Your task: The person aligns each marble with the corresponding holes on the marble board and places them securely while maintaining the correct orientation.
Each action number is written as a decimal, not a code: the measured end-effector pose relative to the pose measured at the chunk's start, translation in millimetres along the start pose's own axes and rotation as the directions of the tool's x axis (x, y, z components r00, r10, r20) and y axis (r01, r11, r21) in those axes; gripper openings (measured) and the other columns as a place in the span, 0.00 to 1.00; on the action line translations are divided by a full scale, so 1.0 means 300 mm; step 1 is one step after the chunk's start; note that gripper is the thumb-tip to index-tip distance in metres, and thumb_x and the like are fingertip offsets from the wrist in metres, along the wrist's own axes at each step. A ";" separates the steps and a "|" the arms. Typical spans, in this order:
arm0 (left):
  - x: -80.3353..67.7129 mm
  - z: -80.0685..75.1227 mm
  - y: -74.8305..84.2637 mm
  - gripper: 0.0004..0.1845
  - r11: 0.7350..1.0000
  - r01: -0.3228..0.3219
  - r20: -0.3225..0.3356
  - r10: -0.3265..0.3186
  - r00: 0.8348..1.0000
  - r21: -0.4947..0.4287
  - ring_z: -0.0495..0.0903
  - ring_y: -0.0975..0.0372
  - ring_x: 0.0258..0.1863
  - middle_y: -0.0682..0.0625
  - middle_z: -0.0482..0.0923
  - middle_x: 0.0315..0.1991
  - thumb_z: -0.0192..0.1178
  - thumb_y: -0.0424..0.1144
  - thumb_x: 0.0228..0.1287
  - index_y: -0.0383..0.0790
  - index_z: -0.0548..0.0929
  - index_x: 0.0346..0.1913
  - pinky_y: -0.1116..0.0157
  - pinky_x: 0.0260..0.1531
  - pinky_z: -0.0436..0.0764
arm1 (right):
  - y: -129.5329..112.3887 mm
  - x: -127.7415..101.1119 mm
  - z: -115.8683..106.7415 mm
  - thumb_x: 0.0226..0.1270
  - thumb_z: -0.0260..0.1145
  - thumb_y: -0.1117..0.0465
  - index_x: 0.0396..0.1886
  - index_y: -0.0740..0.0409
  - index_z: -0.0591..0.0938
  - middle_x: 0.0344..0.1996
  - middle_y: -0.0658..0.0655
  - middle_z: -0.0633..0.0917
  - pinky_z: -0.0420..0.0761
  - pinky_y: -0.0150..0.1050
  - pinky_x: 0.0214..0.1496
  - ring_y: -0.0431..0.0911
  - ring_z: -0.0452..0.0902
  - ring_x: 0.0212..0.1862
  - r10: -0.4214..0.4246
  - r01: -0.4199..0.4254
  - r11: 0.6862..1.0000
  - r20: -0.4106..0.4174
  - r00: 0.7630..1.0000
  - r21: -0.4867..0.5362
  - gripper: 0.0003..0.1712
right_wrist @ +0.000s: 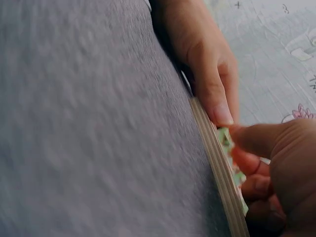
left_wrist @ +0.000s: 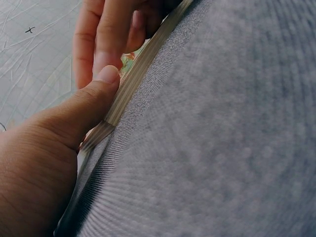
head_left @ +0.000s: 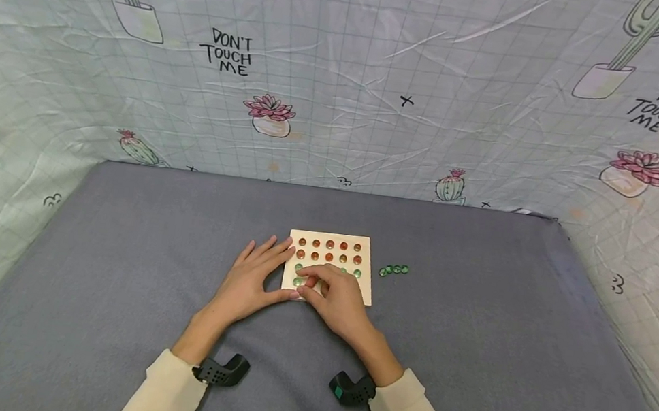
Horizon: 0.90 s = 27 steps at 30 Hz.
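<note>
A pale wooden board [head_left: 365,244] with rows of round glass beads lies on the grey cloth. Two rows of amber beads [head_left: 329,257] fill its far part; green beads show nearer, partly hidden by the right hand. My left hand [head_left: 245,288] braces the board, straight fingers at its left edge and thumb at the front-left corner. Over the near rows, my right hand [head_left: 337,301] bends its fingers, with thumb and index fingertips around a green bead [head_left: 297,282] at the near-left corner. In the right wrist view, the right thumb [right_wrist: 256,139] is close to the left thumb [right_wrist: 219,112].
Several loose green beads [head_left: 394,269] lie in a short row right of the board. Grey cloth [head_left: 474,333] covers the table. A printed fabric curtain [head_left: 343,97] hangs behind and along the sides. Each wrist wears a black band [head_left: 221,370].
</note>
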<state>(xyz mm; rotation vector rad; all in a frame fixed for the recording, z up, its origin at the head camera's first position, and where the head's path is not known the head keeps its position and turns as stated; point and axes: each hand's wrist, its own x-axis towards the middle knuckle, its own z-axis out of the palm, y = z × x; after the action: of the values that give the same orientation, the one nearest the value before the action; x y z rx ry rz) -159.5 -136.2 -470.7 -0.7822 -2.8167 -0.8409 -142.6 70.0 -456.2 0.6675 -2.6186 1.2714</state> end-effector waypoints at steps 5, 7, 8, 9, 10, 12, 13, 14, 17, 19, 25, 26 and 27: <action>-0.002 0.001 -0.001 0.44 1.000 0.001 -0.001 -0.001 1.000 0.005 0.53 0.51 0.72 0.50 0.60 0.72 0.66 0.60 0.54 0.44 0.66 0.71 0.48 0.70 0.43 | 0.005 0.005 -0.029 0.60 0.72 0.62 0.43 0.53 0.86 0.26 0.43 0.80 0.67 0.30 0.19 0.34 0.63 0.18 0.001 -0.001 0.999 0.000 1.000 0.038 0.11; -0.001 0.001 0.000 0.44 1.000 0.003 -0.001 -0.003 1.000 0.008 0.54 0.52 0.72 0.50 0.60 0.72 0.66 0.60 0.54 0.45 0.66 0.71 0.48 0.70 0.43 | 0.010 0.008 -0.045 0.59 0.72 0.62 0.42 0.53 0.86 0.25 0.43 0.79 0.67 0.31 0.19 0.35 0.64 0.19 0.003 -0.003 1.000 -0.013 1.000 0.023 0.10; -0.001 0.002 0.000 0.44 1.000 0.005 0.000 -0.005 1.000 0.007 0.54 0.52 0.72 0.50 0.60 0.72 0.66 0.60 0.54 0.45 0.66 0.71 0.48 0.70 0.43 | 0.013 0.009 -0.054 0.59 0.72 0.62 0.42 0.53 0.87 0.25 0.43 0.79 0.67 0.31 0.20 0.35 0.64 0.19 0.011 -0.011 1.000 -0.021 1.000 0.016 0.10; 0.000 0.002 0.000 0.44 1.000 0.006 0.001 -0.006 1.000 0.007 0.54 0.52 0.72 0.50 0.60 0.72 0.66 0.60 0.54 0.45 0.66 0.71 0.48 0.71 0.43 | 0.018 0.011 -0.063 0.59 0.72 0.62 0.42 0.53 0.87 0.25 0.43 0.79 0.67 0.31 0.20 0.35 0.64 0.19 0.017 -0.017 1.000 -0.030 0.999 0.012 0.10; 0.000 0.002 0.000 0.44 1.000 0.007 0.002 -0.007 1.000 0.008 0.53 0.52 0.72 0.51 0.60 0.72 0.66 0.60 0.54 0.45 0.66 0.71 0.48 0.71 0.43 | 0.021 0.012 -0.073 0.58 0.73 0.62 0.41 0.53 0.87 0.25 0.43 0.79 0.67 0.31 0.19 0.36 0.64 0.18 0.024 -0.023 1.000 -0.038 0.999 0.007 0.10; 0.000 0.002 0.000 0.44 1.000 0.010 0.003 -0.010 1.000 0.006 0.53 0.52 0.72 0.51 0.60 0.72 0.66 0.61 0.54 0.45 0.66 0.71 0.49 0.71 0.43 | 0.028 0.015 -0.095 0.58 0.73 0.62 0.41 0.53 0.87 0.25 0.43 0.79 0.66 0.31 0.19 0.37 0.64 0.18 0.045 -0.045 0.999 -0.051 0.998 0.006 0.10; 0.000 0.002 0.000 0.44 1.000 0.010 0.004 -0.010 1.000 0.005 0.53 0.52 0.72 0.51 0.60 0.72 0.66 0.61 0.54 0.45 0.66 0.71 0.49 0.71 0.43 | 0.032 0.016 -0.107 0.58 0.73 0.62 0.41 0.53 0.87 0.25 0.43 0.79 0.66 0.32 0.18 0.38 0.64 0.18 0.058 -0.057 0.998 -0.056 0.997 0.014 0.10; 0.000 0.003 0.001 0.44 1.000 0.011 0.005 -0.011 1.000 0.006 0.53 0.52 0.72 0.51 0.60 0.72 0.66 0.61 0.54 0.45 0.66 0.71 0.49 0.71 0.43 | 0.036 0.017 -0.120 0.58 0.73 0.62 0.42 0.53 0.87 0.25 0.43 0.79 0.66 0.32 0.18 0.38 0.64 0.18 0.069 -0.068 0.997 -0.062 0.996 0.020 0.11; 0.001 0.003 0.001 0.44 1.000 0.014 0.007 -0.014 1.000 0.008 0.53 0.53 0.72 0.51 0.59 0.72 0.66 0.60 0.54 0.45 0.66 0.71 0.49 0.71 0.42 | 0.050 0.017 -0.160 0.58 0.73 0.62 0.42 0.55 0.87 0.26 0.44 0.79 0.67 0.33 0.19 0.40 0.66 0.19 0.093 -0.091 0.995 -0.078 0.993 0.031 0.11; 0.001 0.004 0.001 0.44 1.000 0.014 0.007 -0.014 1.000 0.009 0.53 0.53 0.72 0.51 0.59 0.72 0.67 0.60 0.54 0.45 0.66 0.71 0.49 0.71 0.42 | 0.058 0.016 -0.187 0.58 0.73 0.63 0.43 0.56 0.87 0.26 0.46 0.80 0.67 0.33 0.20 0.41 0.66 0.20 0.101 -0.098 0.994 -0.090 0.991 0.037 0.12; -0.001 0.003 0.001 0.45 1.000 0.010 0.006 -0.010 1.000 0.008 0.52 0.53 0.72 0.51 0.59 0.72 0.66 0.60 0.54 0.45 0.65 0.72 0.50 0.71 0.42 | 0.091 0.007 -0.257 0.59 0.72 0.62 0.44 0.58 0.87 0.27 0.49 0.81 0.66 0.33 0.21 0.42 0.66 0.21 0.159 -0.156 0.987 -0.090 0.983 0.042 0.13; -0.001 0.003 0.001 0.45 1.000 0.010 0.007 -0.010 1.000 0.008 0.52 0.53 0.72 0.51 0.58 0.72 0.66 0.60 0.54 0.45 0.65 0.72 0.50 0.71 0.42 | 0.097 0.005 -0.266 0.59 0.72 0.62 0.44 0.58 0.86 0.27 0.50 0.81 0.66 0.33 0.21 0.43 0.66 0.21 0.173 -0.170 0.985 -0.088 0.981 0.042 0.13; -0.001 0.003 0.001 0.45 1.000 0.011 0.007 -0.011 1.000 0.007 0.52 0.53 0.72 0.51 0.58 0.72 0.66 0.61 0.54 0.45 0.65 0.72 0.49 0.71 0.42 | 0.103 0.003 -0.275 0.59 0.72 0.62 0.44 0.59 0.86 0.28 0.50 0.81 0.66 0.33 0.21 0.43 0.67 0.22 0.187 -0.184 0.982 -0.086 0.979 0.042 0.13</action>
<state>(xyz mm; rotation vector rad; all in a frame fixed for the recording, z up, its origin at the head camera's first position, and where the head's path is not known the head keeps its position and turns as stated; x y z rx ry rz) -158.9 -135.6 -471.5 -0.7713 -2.8305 -0.8317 -162.0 150.6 -425.9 0.3683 -2.6418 1.3635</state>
